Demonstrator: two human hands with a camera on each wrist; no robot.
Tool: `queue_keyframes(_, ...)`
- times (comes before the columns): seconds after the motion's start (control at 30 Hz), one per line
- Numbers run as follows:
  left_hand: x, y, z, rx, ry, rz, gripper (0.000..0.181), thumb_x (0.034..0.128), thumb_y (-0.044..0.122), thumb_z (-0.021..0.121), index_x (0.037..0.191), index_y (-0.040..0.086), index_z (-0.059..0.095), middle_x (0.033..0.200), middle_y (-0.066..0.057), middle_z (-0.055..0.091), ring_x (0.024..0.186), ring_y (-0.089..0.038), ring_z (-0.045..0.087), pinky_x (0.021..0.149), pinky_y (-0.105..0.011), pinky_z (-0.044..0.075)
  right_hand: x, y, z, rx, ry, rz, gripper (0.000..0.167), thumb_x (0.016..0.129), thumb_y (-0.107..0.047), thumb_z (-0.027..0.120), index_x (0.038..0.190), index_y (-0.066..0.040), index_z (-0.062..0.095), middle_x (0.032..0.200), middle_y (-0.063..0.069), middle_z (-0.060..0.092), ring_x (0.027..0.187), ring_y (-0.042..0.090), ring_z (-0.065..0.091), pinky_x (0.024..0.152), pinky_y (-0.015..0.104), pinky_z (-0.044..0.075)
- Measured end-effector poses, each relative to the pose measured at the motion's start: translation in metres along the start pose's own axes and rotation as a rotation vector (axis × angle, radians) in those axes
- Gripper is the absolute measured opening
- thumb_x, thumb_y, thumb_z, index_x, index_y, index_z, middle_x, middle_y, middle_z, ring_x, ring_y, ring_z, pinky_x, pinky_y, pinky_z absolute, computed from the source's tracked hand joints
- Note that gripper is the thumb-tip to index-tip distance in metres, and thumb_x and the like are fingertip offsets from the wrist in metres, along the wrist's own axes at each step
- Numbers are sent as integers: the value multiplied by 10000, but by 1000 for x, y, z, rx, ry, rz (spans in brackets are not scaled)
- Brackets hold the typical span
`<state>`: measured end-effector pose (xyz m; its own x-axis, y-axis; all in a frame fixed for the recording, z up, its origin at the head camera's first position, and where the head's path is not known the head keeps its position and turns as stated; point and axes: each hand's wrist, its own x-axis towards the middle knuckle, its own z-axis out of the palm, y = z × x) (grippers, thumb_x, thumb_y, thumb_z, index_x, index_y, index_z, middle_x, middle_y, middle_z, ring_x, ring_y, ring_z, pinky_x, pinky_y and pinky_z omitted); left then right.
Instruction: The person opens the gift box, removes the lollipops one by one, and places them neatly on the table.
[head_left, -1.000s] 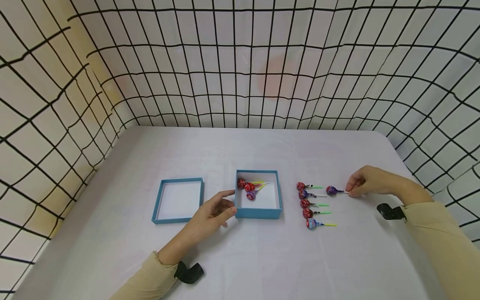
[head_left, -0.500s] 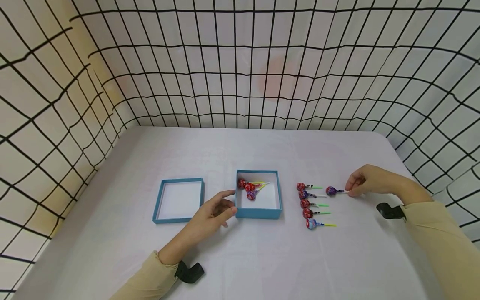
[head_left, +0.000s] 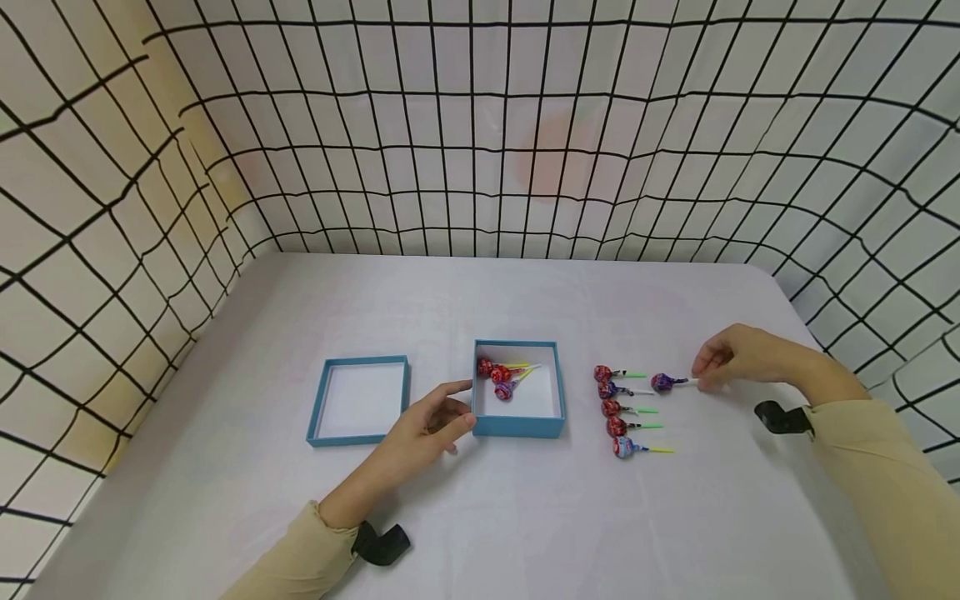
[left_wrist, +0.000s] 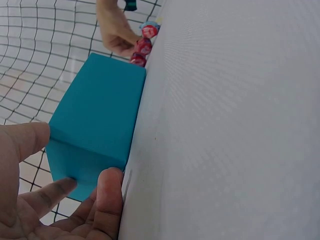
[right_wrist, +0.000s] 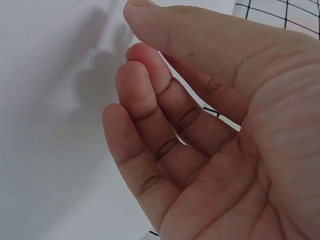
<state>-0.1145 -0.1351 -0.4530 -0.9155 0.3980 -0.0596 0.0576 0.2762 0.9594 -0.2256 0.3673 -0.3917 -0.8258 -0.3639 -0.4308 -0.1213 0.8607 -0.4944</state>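
Observation:
A blue open-topped box (head_left: 519, 427) stands mid-table with several lollipops (head_left: 504, 377) inside. My left hand (head_left: 423, 433) rests against its left side; in the left wrist view, fingertips and thumb touch the blue outer walls (left_wrist: 100, 105). On the right, my right hand (head_left: 738, 362) pinches the white stick end of a purple-wrapped lollipop (head_left: 663, 382), which lies level at table height. The right wrist view shows the curled fingers (right_wrist: 135, 90) and the thumb, while the lollipop is out of sight there. Left of it, more lollipops (head_left: 617, 426) lie in a column, sticks pointing right.
The blue-rimmed lid (head_left: 358, 362) lies inside-up left of the box, close to my left forearm. A white cloth covers the table (head_left: 525, 517). Black grid netting (head_left: 465, 150) over white walls encloses the back and sides.
My right hand has risen and drawn back very slightly, with the purple lollipop staying almost in place. The left hand and the box look unmoved.

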Motion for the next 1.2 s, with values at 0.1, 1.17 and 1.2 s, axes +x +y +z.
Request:
queue_keyframes(0.1, 0, 0, 0, -1, 1, -1, 551, 1095, 233, 647, 1591, 65, 476, 1308, -210, 680, 1069, -264, 700, 773, -278, 615, -1, 0, -2, -14, 7, -4, 207, 929, -192, 847, 1051, -42, 774, 910, -2, 720, 798, 100, 567, 722, 237, 479)
queue_keyframes(1.17, -1, 0, 0, 18, 8, -22, 533, 1100, 234, 639, 1582, 61, 492, 1310, -213, 684, 1070, -264, 706, 770, -278, 610, 11, -84, -20, -77, 55, -124, 182, 968, -139, 805, 1104, -31, 752, 936, 8, 730, 864, 146, 648, 746, 228, 544)
queue_keyframes(1.2, -1, 0, 0, 19, 8, -23, 533, 1100, 235, 639, 1582, 62, 492, 1312, -212, 685, 1069, -262, 706, 771, -279, 610, 12, -89, -20, -77, 54, -132, 180, 965, -141, 808, 1100, -36, 753, 937, 8, 734, 865, 147, 653, 746, 229, 544)
